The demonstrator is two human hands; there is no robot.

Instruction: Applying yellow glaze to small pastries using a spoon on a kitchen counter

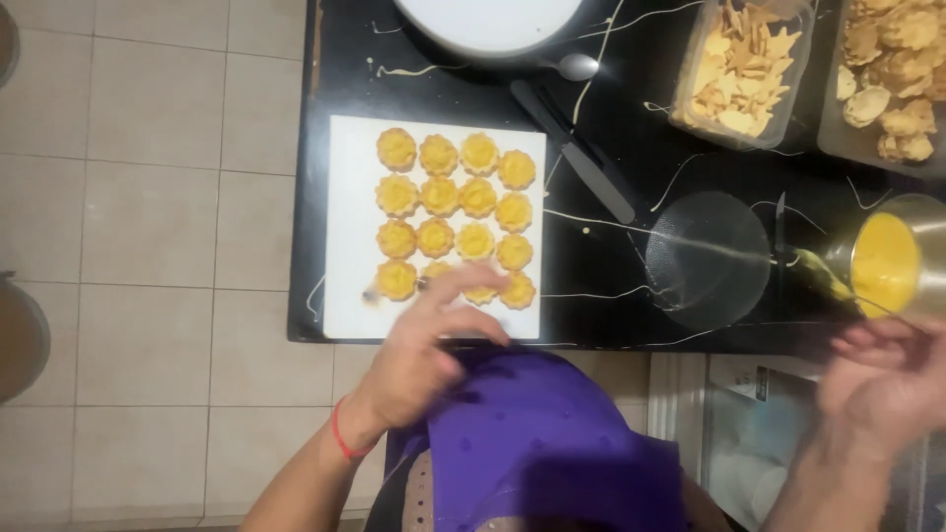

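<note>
Tarts (455, 217) beneath left hand (424, 345).

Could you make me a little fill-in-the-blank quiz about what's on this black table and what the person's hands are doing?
1. The small round filled tart shells sit in rows on a flat square ____ board.
2. The left hand, with a ____ band at its wrist, reaches over the nearest row.
3. The metal cup near the right hand holds a ____ filling.

Missing words: white; red; yellow
</note>
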